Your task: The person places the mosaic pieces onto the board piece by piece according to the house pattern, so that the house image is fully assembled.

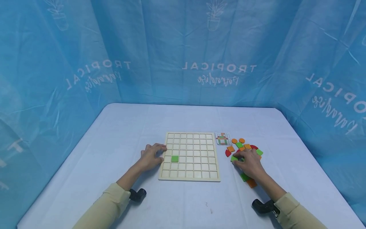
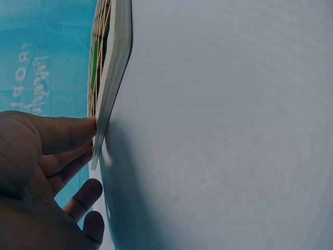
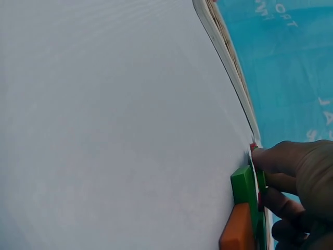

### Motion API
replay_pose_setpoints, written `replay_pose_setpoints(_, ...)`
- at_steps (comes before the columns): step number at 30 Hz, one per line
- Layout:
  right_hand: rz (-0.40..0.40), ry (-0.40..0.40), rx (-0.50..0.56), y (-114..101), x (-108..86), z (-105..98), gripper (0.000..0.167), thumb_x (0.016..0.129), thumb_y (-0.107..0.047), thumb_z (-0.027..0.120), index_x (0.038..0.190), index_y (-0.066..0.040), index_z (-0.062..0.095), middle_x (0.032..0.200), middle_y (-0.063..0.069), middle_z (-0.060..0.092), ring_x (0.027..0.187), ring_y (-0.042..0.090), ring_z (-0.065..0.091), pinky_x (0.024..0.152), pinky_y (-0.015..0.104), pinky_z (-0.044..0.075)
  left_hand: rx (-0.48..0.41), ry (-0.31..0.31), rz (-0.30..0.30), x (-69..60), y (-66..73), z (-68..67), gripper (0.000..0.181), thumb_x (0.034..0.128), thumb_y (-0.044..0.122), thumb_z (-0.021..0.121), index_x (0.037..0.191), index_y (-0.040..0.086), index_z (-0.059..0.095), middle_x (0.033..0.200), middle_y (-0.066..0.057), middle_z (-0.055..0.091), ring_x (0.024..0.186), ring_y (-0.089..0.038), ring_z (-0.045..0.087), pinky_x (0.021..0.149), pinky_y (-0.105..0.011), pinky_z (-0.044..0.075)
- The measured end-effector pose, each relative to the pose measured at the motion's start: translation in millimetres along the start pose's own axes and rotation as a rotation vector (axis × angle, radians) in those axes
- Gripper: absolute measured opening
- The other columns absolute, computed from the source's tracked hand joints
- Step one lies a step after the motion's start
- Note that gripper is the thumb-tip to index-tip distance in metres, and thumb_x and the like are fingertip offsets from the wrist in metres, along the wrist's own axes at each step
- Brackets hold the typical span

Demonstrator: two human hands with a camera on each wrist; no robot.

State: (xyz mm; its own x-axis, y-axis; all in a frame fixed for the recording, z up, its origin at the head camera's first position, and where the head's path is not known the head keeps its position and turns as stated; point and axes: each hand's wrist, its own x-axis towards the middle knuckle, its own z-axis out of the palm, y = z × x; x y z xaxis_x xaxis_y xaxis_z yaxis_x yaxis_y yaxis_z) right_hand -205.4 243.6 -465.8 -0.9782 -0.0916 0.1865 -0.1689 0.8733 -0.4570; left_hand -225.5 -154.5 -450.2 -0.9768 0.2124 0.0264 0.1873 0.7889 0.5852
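My left hand (image 1: 151,157) rests at the left edge of a pale wooden grid board (image 1: 189,179), thumb and fingers touching its rim, as the left wrist view also shows. One green square tile (image 1: 174,158) lies in a cell near the board's left side. To the right of the board my right hand (image 1: 249,163) reaches into a pile of flat pieces and pinches a green tile (image 1: 233,158) between thumb and forefinger. Under and around that hand lie orange, red and green pieces, such as an orange tile (image 1: 252,183) and a red quarter-circle (image 1: 227,153); the hand hides some.
A small pattern card (image 1: 223,138) lies at the board's upper right corner. Two orange discs (image 1: 234,141) sit beyond the pile. A white cloth covers the table (image 1: 183,206), with blue printed curtains (image 1: 183,38) behind and at both sides.
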Motion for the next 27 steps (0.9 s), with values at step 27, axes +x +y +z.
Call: replay_pose_setpoints(27,-0.242,-0.038,0.151,-120.4,31.7,47.0,0.022,0.075,-0.015,0.079,0.096,-0.012,0.077,0.085,-0.002,0.063,0.086,0.02,0.044,0.075,0.038,0.033,-0.002,-0.011,-0.018,1.8,-1.7,1.0,0.042,0.0812,0.008,0.071,0.123,0.009,0.064,0.135,-0.005,0.053,0.111,-0.026,0.041,0.087,-0.047,0.028)
